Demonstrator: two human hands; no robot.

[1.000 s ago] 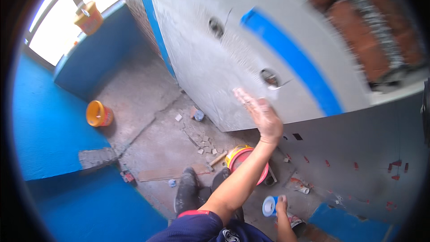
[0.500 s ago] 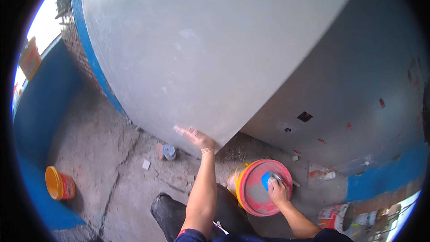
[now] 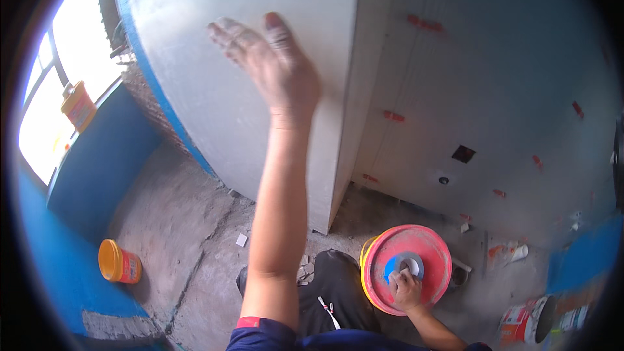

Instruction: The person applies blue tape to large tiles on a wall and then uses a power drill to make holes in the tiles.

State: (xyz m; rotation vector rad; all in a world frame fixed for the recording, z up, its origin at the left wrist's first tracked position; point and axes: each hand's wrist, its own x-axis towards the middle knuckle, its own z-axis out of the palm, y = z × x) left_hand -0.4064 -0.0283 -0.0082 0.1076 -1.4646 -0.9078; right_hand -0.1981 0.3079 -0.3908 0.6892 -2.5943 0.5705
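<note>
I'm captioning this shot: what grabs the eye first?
The left hand pressed flat on the big grey panel, top centre. Below right, the right hand sets a tape roll on a red bucket lid. An orange tub stands on the floor, lower left.

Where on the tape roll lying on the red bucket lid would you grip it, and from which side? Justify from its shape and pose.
Come from above: the tape roll lies flat on the red lid, hole up. Pinch its ring wall, one finger in the hole, thumb outside. The right hand already rests at its near edge.

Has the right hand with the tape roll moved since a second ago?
Yes. The right hand has gone from beside the red bucket lid onto it, pressing the tape roll there.
</note>
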